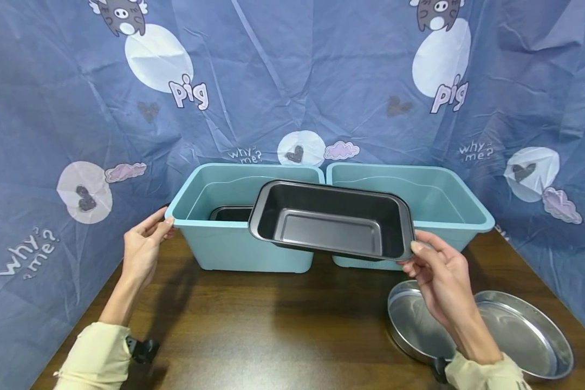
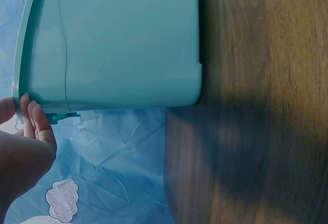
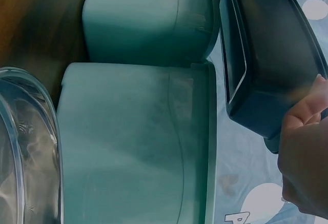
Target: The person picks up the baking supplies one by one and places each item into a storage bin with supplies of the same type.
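Observation:
A dark loaf pan (image 1: 329, 225) is held up in front of the two teal bins, its inside facing the head camera. My right hand (image 1: 441, 273) pinches the pan's right end, thumb on the rim and fingers beneath. At the left, my left hand (image 1: 145, 241) grips the front left corner of the left teal bin (image 1: 246, 246). In the left wrist view the fingertips (image 2: 38, 116) curl under the bin's rim. Inside that bin sits another dark pan (image 1: 230, 213), partly hidden by its front wall. The right teal bin (image 1: 448, 233) is partly covered by the held pan.
Two round metal pans stand at the right front of the wooden table (image 1: 253, 325): one nearer the middle (image 1: 409, 319), the other pan (image 1: 526, 336) farther right. A blue printed cloth (image 1: 273, 65) hangs close behind the bins and along both sides.

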`<move>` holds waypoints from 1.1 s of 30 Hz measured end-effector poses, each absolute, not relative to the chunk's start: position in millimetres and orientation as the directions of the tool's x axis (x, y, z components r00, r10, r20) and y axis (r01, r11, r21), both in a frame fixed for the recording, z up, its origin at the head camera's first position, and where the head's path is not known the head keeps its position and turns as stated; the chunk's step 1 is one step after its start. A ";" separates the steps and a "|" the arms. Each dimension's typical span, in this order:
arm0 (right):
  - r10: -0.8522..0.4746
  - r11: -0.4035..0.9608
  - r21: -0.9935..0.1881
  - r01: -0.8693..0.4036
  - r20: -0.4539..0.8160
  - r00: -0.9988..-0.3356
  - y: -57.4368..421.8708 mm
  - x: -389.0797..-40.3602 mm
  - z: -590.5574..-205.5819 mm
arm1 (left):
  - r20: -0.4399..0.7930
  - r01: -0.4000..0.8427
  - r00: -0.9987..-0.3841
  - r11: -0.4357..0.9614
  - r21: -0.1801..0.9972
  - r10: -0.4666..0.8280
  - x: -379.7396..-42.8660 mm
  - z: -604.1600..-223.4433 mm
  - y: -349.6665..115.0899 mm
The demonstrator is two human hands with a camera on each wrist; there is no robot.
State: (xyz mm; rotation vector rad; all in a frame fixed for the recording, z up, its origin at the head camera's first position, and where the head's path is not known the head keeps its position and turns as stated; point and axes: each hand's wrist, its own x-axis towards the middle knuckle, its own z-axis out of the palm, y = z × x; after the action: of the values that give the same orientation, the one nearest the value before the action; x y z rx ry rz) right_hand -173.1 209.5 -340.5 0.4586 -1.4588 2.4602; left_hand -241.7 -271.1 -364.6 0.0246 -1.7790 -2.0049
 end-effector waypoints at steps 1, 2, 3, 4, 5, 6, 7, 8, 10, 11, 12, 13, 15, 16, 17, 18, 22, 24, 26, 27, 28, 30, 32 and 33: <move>0.049 -0.474 -0.802 -0.363 0.388 -0.920 209.2 -174.1 -340.4 | 0.282 0.322 -0.896 -0.062 0.945 -0.343 -241.9 -364.6 -271.0; 0.051 -0.470 -0.803 -0.365 0.389 -0.920 208.8 -175.0 -340.4 | 0.282 0.321 -0.896 -0.064 0.945 -0.343 -242.1 -364.7 -271.0; 0.054 -0.469 -0.803 -0.368 0.389 -0.919 208.3 -175.9 -340.4 | 0.280 0.321 -0.897 -0.067 0.945 -0.342 -242.2 -364.7 -270.8; 0.056 -0.468 -0.803 -0.368 0.389 -0.920 207.7 -176.7 -340.5 | 0.282 0.320 -0.897 -0.060 0.945 -0.341 -242.1 -365.1 -271.0; 0.058 -0.472 -0.802 -0.367 0.387 -0.920 207.0 -177.4 -340.6 | 0.280 0.319 -0.898 -0.063 0.946 -0.341 -242.0 -365.2 -271.0; 0.060 -0.475 -0.801 -0.365 0.384 -0.921 206.2 -178.0 -340.5 | 0.278 0.316 -0.898 -0.062 0.947 -0.341 -241.9 -365.3 -271.1; 0.063 -0.478 -0.800 -0.363 0.381 -0.922 205.3 -178.8 -340.6 | 0.276 0.314 -0.899 -0.062 0.947 -0.339 -241.8 -365.5 -271.1; 0.065 -0.476 -0.801 -0.363 0.379 -0.923 204.6 -179.5 -340.6 | 0.276 0.313 -0.899 -0.057 0.948 -0.339 -241.6 -365.5 -271.0; 0.071 -0.473 -0.803 -0.362 0.375 -0.924 202.7 -181.4 -340.5 | 0.277 0.314 -0.899 -0.056 0.948 -0.339 -241.5 -365.8 -271.1; 0.073 -0.468 -0.806 -0.363 0.374 -0.925 201.7 -182.4 -340.4 | 0.275 0.313 -0.900 -0.062 0.948 -0.339 -241.4 -365.5 -270.9; 0.076 -0.463 -0.808 -0.364 0.373 -0.925 200.8 -183.4 -340.4 | 0.276 0.314 -0.899 -0.061 0.948 -0.339 -241.4 -365.6 -271.0; 0.078 -0.459 -0.810 -0.364 0.371 -0.925 199.7 -184.5 -340.4 | 0.276 0.315 -0.899 -0.062 0.947 -0.339 -241.5 -365.5 -271.0; 0.084 -0.456 -0.812 -0.364 0.368 -0.926 197.7 -186.8 -340.4 | 0.276 0.317 -0.900 -0.072 0.946 -0.339 -241.8 -365.5 -271.3; 0.086 -0.455 -0.813 -0.363 0.366 -0.927 196.7 -188.0 -340.4 | 0.275 0.317 -0.900 -0.073 0.946 -0.339 -242.0 -365.5 -271.4; 0.088 -0.453 -0.814 -0.363 0.365 -0.927 195.9 -189.1 -340.5 | 0.278 0.319 -0.899 -0.072 0.945 -0.338 -242.3 -365.3 -271.4; 0.089 -0.455 -0.814 -0.362 0.363 -0.927 195.1 -190.3 -340.6 | 0.280 0.322 -0.899 -0.073 0.944 -0.337 -242.6 -365.5 -271.5; 0.093 -0.438 -0.823 -0.361 0.358 -0.929 193.3 -195.0 -340.1 | 0.286 0.331 -0.896 -0.081 0.940 -0.339 -243.4 -365.4 -270.9; 0.092 -0.424 -0.831 -0.360 0.356 -0.930 192.5 -197.5 -339.3 | 0.283 0.329 -0.896 -0.084 0.940 -0.342 -243.2 -365.3 -270.8; 0.095 -0.413 -0.838 -0.358 0.351 -0.931 191.4 -199.9 -338.4 | 0.280 0.325 -0.895 -0.079 0.942 -0.346 -242.7 -364.7 -270.6; 0.097 -0.412 -0.838 -0.358 0.350 -0.932 190.6 -201.2 -338.1 | 0.278 0.323 -0.896 -0.078 0.943 -0.347 -242.8 -364.7 -270.8; 0.099 -0.409 -0.839 -0.359 0.351 -0.931 189.7 -202.5 -337.8 | 0.276 0.320 -0.896 -0.074 0.944 -0.348 -242.7 -364.5 -270.7; 0.100 -0.415 -0.837 -0.357 0.348 -0.932 187.9 -205.4 -337.5 | 0.271 0.315 -0.897 -0.074 0.946 -0.349 -242.4 -363.9 -270.4; 0.098 -0.419 -0.835 -0.357 0.349 -0.932 186.1 -208.4 -337.4 | 0.272 0.314 -0.897 -0.070 0.947 -0.349 -242.2 -364.1 -270.2; 0.097 -0.421 -0.834 -0.357 0.350 -0.932 185.2 -209.8 -337.5 | 0.271 0.313 -0.897 -0.070 0.947 -0.348 -242.3 -364.2 -270.2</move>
State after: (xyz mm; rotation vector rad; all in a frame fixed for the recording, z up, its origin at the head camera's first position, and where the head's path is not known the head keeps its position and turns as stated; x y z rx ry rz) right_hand -209.8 185.2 -337.5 0.3611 -1.5078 2.4137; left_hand -242.3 -270.2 -364.2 0.0374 -1.7734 -2.0161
